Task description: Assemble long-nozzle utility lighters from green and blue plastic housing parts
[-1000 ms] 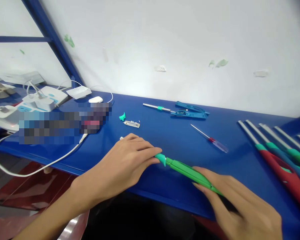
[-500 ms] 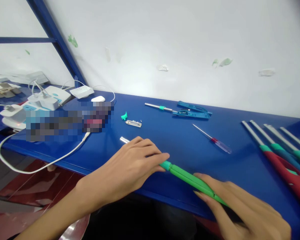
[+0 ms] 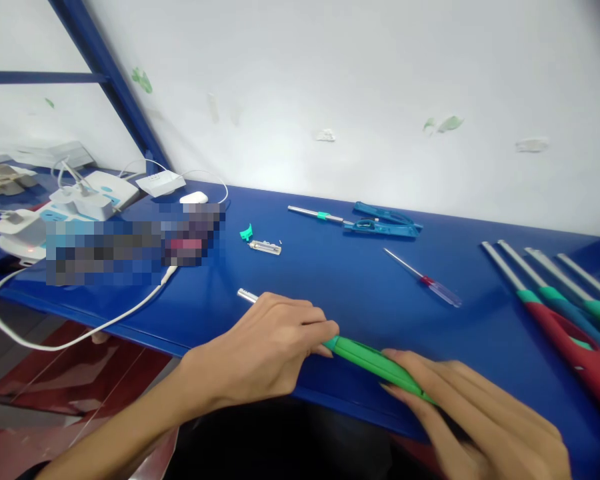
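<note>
A green gas lighter (image 3: 373,362) with a metal tube lies slantwise between my two hands over the front of the blue table. My left hand (image 3: 280,343) is closed around its tube and teal collar; the tube's tip sticks out to the left. On the right, my right hand (image 3: 475,410) grips the green handle between thumb and fingers, covering its rear end. Behind my left hand are a small clear fuel tank (image 3: 265,247) and a teal trigger piece (image 3: 247,233). An opened blue lighter (image 3: 380,229), its casing in two halves, rests farther back.
A screwdriver (image 3: 425,278) with a clear and red handle lies right of centre. Several lighters, among them a red one (image 3: 565,333), line the right side. Power strips, plugs and a white cable (image 3: 105,331) occupy the left, beside a blurred-out patch.
The green lighter and both hands have shifted slightly; my left hand is a little lower and the lighter has rolled somewhat. Both hands keep their hold.
</note>
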